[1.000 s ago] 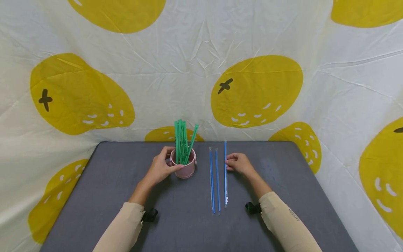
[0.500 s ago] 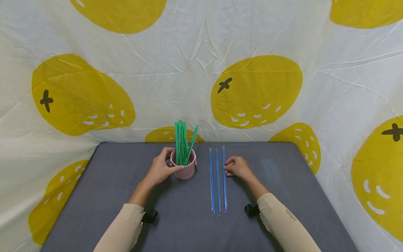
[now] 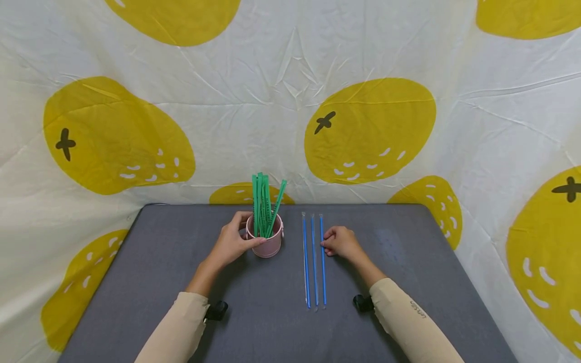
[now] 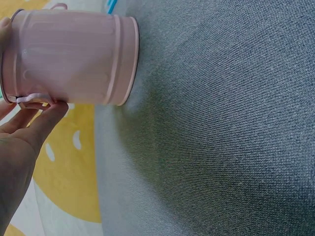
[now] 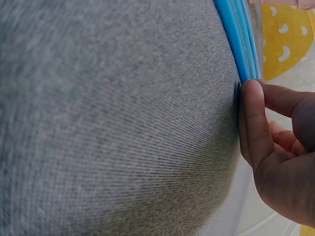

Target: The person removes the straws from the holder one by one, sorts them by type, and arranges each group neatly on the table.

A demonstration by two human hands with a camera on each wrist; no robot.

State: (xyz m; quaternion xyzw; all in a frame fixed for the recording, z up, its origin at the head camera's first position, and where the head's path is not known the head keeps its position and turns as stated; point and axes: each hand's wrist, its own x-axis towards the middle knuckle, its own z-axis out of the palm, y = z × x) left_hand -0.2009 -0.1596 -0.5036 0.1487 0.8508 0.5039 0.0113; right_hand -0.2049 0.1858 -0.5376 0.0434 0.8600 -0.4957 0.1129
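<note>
My left hand (image 3: 230,243) grips a small pink bucket (image 3: 269,248), thumb at its near rim and fingers round its left side. Several narrow green paper-like strips (image 3: 262,204) with dark print stand in it. To the right lie three blue drinking straws in clear wrappers, side by side: the left straw (image 3: 305,262), the middle straw (image 3: 314,264) and the right straw (image 3: 323,277). With thumb and fingertips, my right hand (image 3: 341,242) pinches the right straw near its upper part. The right wrist view shows those fingertips (image 5: 253,91) low against the table, at the blue straw (image 5: 229,27).
The grey cloth-covered table (image 3: 150,282) has its far edge just beyond the bucket and straws. Behind it hangs a white curtain (image 3: 254,126) printed with yellow fruit. Dark cameras sit at both wrists.
My right hand has lowered the right straw and moved it left and nearer, into line beside the other two. The left hand and bucket have stayed put.
</note>
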